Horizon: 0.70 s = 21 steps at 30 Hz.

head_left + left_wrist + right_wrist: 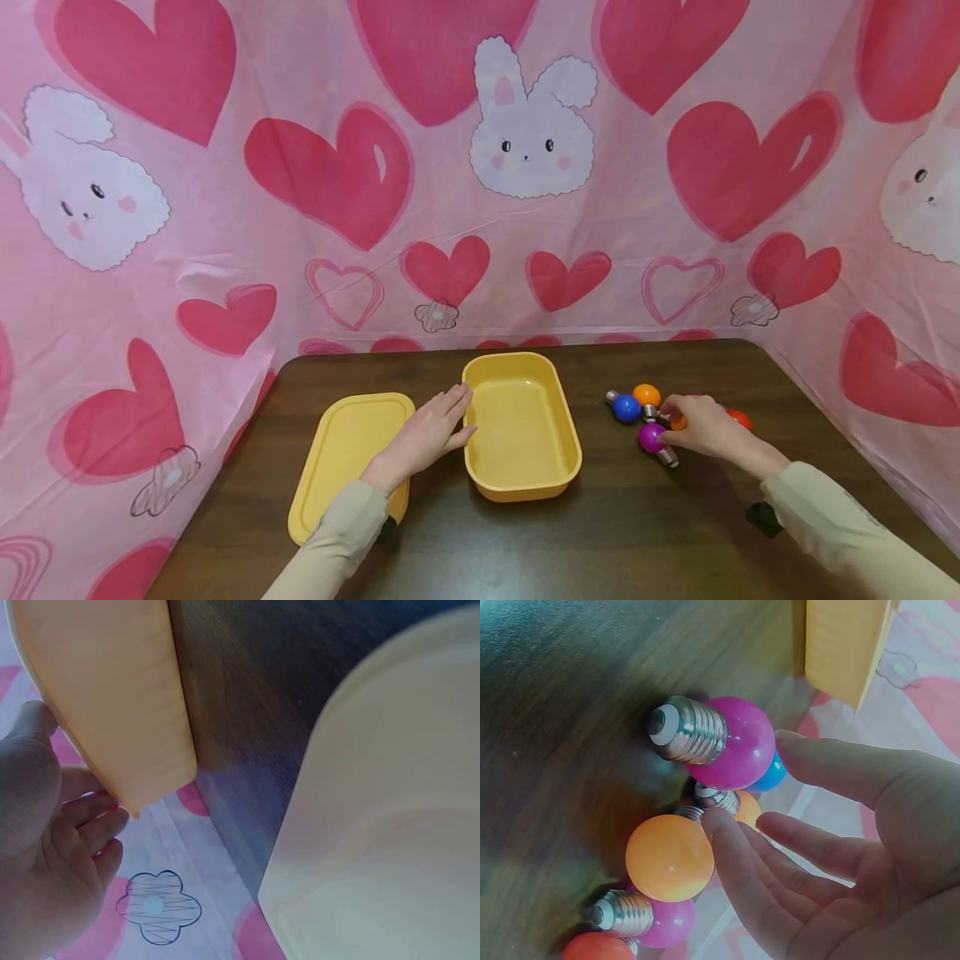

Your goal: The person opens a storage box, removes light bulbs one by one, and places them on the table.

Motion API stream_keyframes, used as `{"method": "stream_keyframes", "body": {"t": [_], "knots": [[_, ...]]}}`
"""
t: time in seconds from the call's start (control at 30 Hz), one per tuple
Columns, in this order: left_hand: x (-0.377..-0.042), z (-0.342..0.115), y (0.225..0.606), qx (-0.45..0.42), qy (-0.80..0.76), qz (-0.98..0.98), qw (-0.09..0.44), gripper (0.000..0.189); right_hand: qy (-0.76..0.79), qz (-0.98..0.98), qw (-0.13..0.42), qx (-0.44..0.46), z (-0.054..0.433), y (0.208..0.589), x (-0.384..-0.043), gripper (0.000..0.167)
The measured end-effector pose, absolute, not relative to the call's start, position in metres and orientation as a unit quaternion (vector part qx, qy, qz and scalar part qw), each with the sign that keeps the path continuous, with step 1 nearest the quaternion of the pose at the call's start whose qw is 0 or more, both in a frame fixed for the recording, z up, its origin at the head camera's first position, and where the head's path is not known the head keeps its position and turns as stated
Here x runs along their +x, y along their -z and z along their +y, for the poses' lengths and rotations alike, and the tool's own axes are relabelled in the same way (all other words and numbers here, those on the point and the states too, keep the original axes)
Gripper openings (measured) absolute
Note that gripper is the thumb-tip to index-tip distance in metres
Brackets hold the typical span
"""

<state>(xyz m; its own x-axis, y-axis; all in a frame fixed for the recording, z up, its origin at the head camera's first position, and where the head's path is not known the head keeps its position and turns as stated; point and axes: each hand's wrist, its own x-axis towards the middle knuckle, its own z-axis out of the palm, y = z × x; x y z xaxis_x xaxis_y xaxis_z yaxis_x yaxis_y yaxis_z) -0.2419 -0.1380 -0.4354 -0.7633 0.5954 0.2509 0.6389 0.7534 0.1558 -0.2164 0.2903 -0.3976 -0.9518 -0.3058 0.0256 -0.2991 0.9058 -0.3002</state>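
My left hand (431,429) rests against the left rim of a yellow plastic box (525,493), its fingers fairly straight; the left wrist view shows thumb and fingertips touching the edge. Over a cluster of coloured light bulbs on the right is my right hand (708,429). In the right wrist view its thumb is beside a purple bulb (742,739) with a silver screw base, and its forefinger is by an orange bulb (667,859). Those fingers are spread, with no bulb gripped. A blue bulb (627,407) and another orange bulb (647,393) lie just left of this hand.
A yellow lid (337,467) lies flat left of the box, partly under the left forearm. Further bulbs, one red (740,417) and one purple (671,922), lie by the right hand. Pink heart-printed cloth (525,225) hangs behind the dark wooden table (510,550).
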Motion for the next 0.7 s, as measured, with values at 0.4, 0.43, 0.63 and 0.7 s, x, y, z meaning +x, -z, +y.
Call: {"method": "stream_keyframes", "body": {"t": [0.4, 0.43, 0.63, 0.7], "knots": [[-0.2428, -0.1384, 0.436, -0.333, 0.11, -0.931, 0.098, 0.058, 0.149, 0.977, 0.013, -0.152, 0.2879, 0.3981, -0.2168, 0.046], [-0.2427, -0.1383, 0.4358, -0.332, 0.11, -0.932, 0.096, 0.058, 0.152, 0.976, 0.012, -0.154, 0.2876, 0.3983, -0.2165, 0.045], [-0.2424, -0.1376, 0.4352, -0.328, 0.117, -0.933, 0.087, 0.059, 0.169, 0.971, 0.014, -0.171, 0.2862, 0.3999, -0.215, 0.041], [-0.2425, -0.1375, 0.4356, -0.328, 0.117, -0.933, 0.088, 0.059, 0.168, 0.971, 0.017, -0.171, 0.2858, 0.4005, -0.2147, 0.041]]}}
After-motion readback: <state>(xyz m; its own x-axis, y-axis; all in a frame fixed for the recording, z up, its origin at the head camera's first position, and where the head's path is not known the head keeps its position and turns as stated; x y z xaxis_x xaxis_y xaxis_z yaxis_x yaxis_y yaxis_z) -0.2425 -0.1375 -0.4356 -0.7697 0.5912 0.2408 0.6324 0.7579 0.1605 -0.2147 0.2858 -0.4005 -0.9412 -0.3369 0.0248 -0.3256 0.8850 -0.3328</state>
